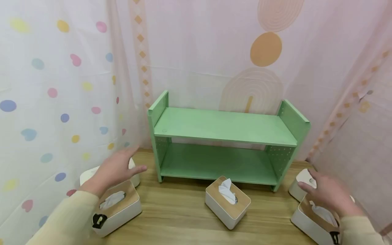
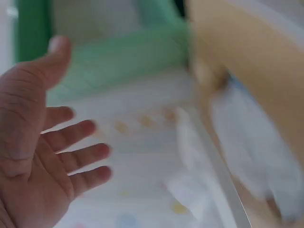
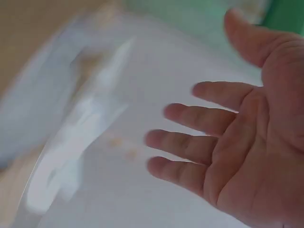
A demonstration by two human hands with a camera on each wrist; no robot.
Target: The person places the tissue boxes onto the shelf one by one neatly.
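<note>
Left hand (image 1: 117,168), empty, fingers extended and thumb out, hangs above the left tissue box (image 1: 120,211); right hand (image 1: 332,194), just as free, is above the right tissue box (image 1: 308,220)! A low hold on the sides, I'd judge, would spare the loose tissues (image 1: 113,200). White containers (image 1: 296,190) behind each; middle tissue box (image 1: 228,211) sits angled on the table (image 1: 171,217), in front of the green shelf (image 1: 223,126).
</note>
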